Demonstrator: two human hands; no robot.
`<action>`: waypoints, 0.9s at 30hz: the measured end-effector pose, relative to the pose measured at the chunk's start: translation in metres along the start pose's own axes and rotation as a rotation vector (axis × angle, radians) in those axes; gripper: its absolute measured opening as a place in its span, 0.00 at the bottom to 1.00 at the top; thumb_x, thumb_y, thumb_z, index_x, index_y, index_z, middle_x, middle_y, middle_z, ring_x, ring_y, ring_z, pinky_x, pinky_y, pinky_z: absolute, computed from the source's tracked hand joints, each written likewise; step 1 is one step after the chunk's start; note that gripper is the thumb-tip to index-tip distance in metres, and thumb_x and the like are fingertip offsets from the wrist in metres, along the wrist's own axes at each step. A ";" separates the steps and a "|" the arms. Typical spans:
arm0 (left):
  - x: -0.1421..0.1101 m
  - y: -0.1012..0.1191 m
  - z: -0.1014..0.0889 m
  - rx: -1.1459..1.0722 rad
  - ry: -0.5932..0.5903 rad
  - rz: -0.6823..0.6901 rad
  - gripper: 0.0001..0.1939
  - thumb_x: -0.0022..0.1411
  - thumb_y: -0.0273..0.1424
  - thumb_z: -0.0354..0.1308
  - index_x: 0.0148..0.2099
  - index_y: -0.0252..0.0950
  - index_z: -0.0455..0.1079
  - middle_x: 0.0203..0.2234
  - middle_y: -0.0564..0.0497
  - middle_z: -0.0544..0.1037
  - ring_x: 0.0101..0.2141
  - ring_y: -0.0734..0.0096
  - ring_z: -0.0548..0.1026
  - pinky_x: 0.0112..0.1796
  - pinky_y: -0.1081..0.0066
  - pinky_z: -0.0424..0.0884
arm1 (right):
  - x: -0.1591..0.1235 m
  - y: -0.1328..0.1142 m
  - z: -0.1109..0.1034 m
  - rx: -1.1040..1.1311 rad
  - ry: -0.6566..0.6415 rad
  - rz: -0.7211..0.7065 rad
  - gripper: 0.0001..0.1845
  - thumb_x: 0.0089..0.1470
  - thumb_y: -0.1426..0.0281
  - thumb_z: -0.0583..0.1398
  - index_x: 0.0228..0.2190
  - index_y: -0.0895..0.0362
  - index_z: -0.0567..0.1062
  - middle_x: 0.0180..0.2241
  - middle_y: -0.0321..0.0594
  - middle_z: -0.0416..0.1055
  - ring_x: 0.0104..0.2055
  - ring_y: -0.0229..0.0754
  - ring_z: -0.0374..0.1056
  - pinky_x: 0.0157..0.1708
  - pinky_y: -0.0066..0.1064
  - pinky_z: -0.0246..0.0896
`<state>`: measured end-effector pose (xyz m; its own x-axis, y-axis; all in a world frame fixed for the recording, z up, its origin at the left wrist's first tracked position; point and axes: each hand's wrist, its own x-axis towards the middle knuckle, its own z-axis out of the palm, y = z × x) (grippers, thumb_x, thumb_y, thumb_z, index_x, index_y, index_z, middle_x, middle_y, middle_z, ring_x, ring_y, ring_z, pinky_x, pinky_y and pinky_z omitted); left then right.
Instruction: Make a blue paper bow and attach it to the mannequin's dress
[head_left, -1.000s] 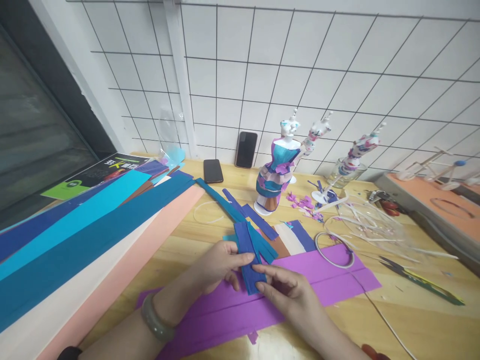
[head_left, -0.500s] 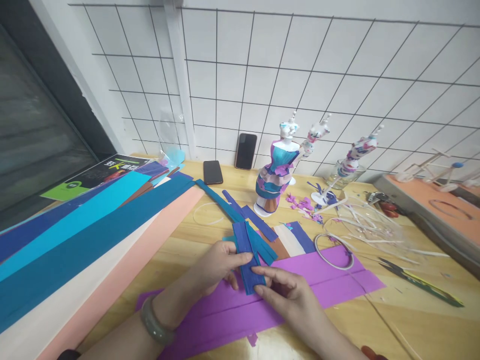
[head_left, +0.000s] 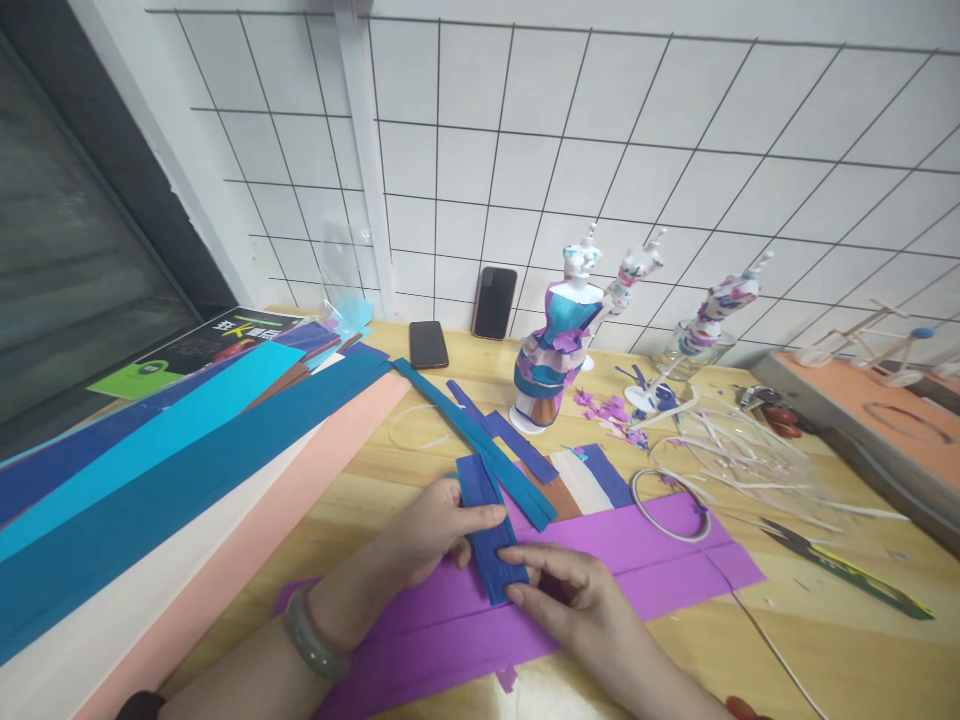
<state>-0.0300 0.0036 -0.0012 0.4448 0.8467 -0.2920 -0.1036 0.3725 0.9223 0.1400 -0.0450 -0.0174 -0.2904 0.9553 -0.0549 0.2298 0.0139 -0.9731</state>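
Between my hands is a folded strip of blue crepe paper (head_left: 489, 545) with teal edges. My left hand (head_left: 431, 528) pinches its upper left side, the thumb lying across the front. At the lower right end, my right hand (head_left: 574, 595) grips it between thumb and fingers. Beneath both hands lies a large purple paper sheet (head_left: 645, 580). A long teal strip (head_left: 480, 440) slants just behind the held piece, beside a narrower dark blue strip (head_left: 521, 447). Farther back stands a small dress-form figure (head_left: 551, 350) wrapped in teal, purple and brown paper.
Long coloured paper sheets (head_left: 187, 480) cover the left side. Two phones, one flat phone (head_left: 428, 344) and one upright phone (head_left: 494, 303), are near the wall. At right lie a wire ring (head_left: 670, 505), scissors (head_left: 847, 568), and tangled white strips (head_left: 750, 450). More decorated figures (head_left: 716, 315) stand behind.
The held blue strip has shifted slightly down and left, uncovering more of the teal strip behind it. Both hands keep their hold.
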 end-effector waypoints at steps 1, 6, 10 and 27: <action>0.000 0.000 0.000 -0.013 0.006 -0.008 0.08 0.51 0.33 0.59 0.28 0.32 0.68 0.16 0.57 0.69 0.12 0.85 0.60 0.11 0.83 0.55 | 0.000 0.000 0.000 -0.024 0.000 -0.012 0.11 0.44 0.71 0.62 0.34 0.55 0.78 0.21 0.35 0.66 0.25 0.38 0.62 0.27 0.30 0.59; 0.001 -0.002 0.000 -0.064 0.022 -0.045 0.10 0.53 0.35 0.57 0.29 0.31 0.68 0.17 0.54 0.71 0.12 0.84 0.62 0.09 0.84 0.55 | -0.001 -0.003 -0.002 -0.108 -0.014 -0.062 0.10 0.46 0.71 0.61 0.33 0.55 0.79 0.21 0.35 0.67 0.24 0.38 0.62 0.25 0.29 0.59; 0.002 -0.003 -0.003 -0.115 -0.006 -0.056 0.12 0.53 0.37 0.57 0.31 0.31 0.69 0.16 0.55 0.72 0.11 0.84 0.63 0.09 0.84 0.57 | 0.000 -0.004 -0.003 -0.145 -0.038 -0.100 0.09 0.48 0.71 0.60 0.33 0.56 0.79 0.24 0.40 0.70 0.26 0.40 0.65 0.26 0.29 0.60; -0.002 0.000 -0.007 -0.174 -0.038 -0.115 0.16 0.57 0.39 0.53 0.41 0.31 0.70 0.29 0.44 0.79 0.26 0.73 0.76 0.26 0.77 0.73 | 0.001 -0.009 -0.009 -0.303 -0.141 -0.233 0.17 0.51 0.77 0.57 0.43 0.52 0.73 0.34 0.41 0.74 0.35 0.41 0.68 0.36 0.32 0.64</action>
<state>-0.0370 0.0051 -0.0020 0.4955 0.7809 -0.3804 -0.2003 0.5289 0.8247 0.1455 -0.0415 -0.0065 -0.4870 0.8666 0.1085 0.3999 0.3317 -0.8544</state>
